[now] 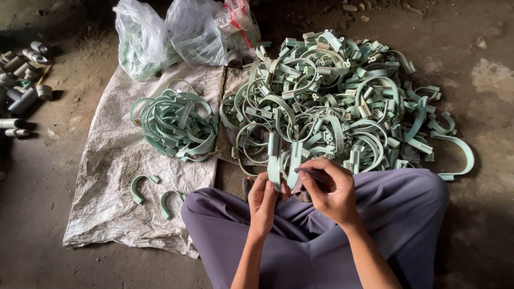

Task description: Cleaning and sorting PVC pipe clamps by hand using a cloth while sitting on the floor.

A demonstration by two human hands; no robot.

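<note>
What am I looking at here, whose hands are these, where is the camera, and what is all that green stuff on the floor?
There is no machine here. One picture comes from a camera on a person's head, looking down at their own lap and hands. They sit cross-legged on the floor in purple trousers. The left hand grips a pale green clip, one of two upright ones. The right hand holds a thin dark tool against them. Ahead lies a big pile of the same curved clips. A smaller bundle and two loose clips rest on a white sack. Behind are clear bags, and at far left grey pipe pieces.
</note>
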